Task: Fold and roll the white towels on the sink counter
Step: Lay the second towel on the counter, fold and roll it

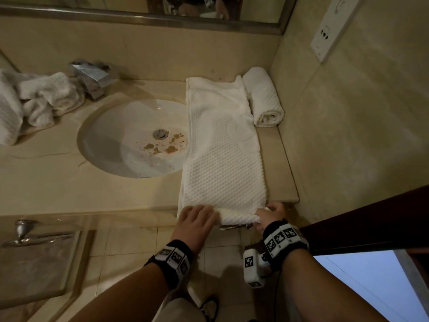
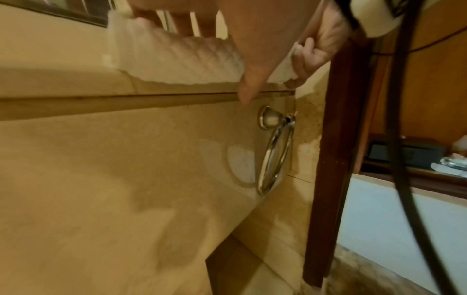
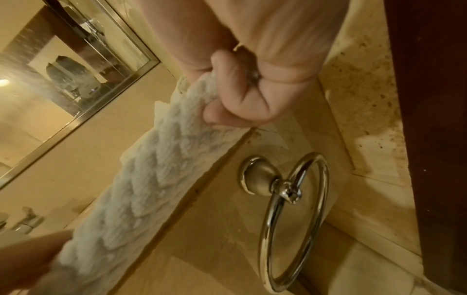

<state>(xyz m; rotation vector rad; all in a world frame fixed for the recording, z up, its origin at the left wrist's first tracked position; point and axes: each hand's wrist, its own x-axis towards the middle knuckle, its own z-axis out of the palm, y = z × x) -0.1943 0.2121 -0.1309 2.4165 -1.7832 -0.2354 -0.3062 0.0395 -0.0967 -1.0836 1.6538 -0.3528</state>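
A long folded white towel lies on the counter right of the sink, reaching from the back wall to the front edge. Its near end is turned up into a small roll. My left hand holds the roll's left part, fingers over the top and thumb in front. At the roll's right end, my right hand pinches the towel with curled fingers. A finished rolled towel lies at the back right corner. Several unfolded white towels are heaped left of the faucet.
The oval sink with brown debris sits left of the towel, the chrome faucet behind it. A chrome towel ring hangs under the counter edge below my hands. The tiled wall and a dark wooden door frame close in on the right.
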